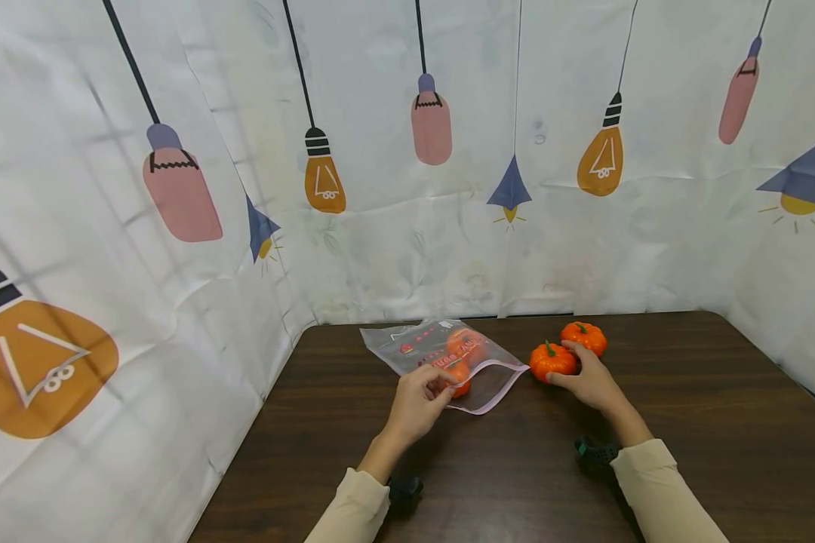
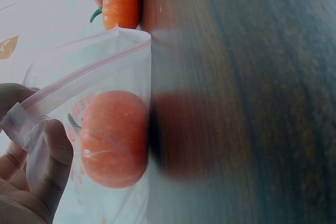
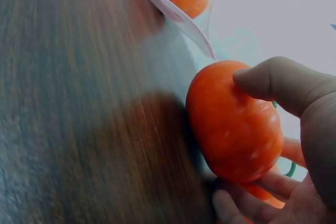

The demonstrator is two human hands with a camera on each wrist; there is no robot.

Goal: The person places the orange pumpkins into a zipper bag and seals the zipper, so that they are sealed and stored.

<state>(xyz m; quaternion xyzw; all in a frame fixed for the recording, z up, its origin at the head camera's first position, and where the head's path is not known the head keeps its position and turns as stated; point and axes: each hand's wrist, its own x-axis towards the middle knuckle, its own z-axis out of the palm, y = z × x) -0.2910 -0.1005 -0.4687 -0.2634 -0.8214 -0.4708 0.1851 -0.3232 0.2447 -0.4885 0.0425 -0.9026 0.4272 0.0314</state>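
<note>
Head view: a small orange pumpkin (image 1: 548, 364) stands stem-up at the far side of a dark wooden table (image 1: 502, 483), right of centre, in the grip of my right hand (image 1: 591, 383). My thumb presses its near side and my fingers reach round its far right side, as the right wrist view confirms. Round and squat, it shows no clear long axis.

Just left of it lies a clear plastic bag (image 1: 389, 343) with red print, its pink-edged mouth (image 1: 484, 411) turned right and toward me. What seems to count most is that gap: the pumpkin sits beside the mouth's far right corner, too close to tell whether they touch.

My left hand (image 1: 417, 400) pinches the edge of the bag between thumb and finger at the mouth's left end, seen closely in the left wrist view. From there the pumpkin lies to the right and slightly farther off, so my right hand is by far the nearer.

Inside the bag, a far pumpkin (image 1: 466, 345) and a near pumpkin (image 1: 458, 375) show through the film. Just behind my right fingertips, farther right, stands another loose pumpkin (image 1: 586, 337).

Beyond the table hangs a white cloth (image 1: 380, 264) printed with lamps and bulbs.
</note>
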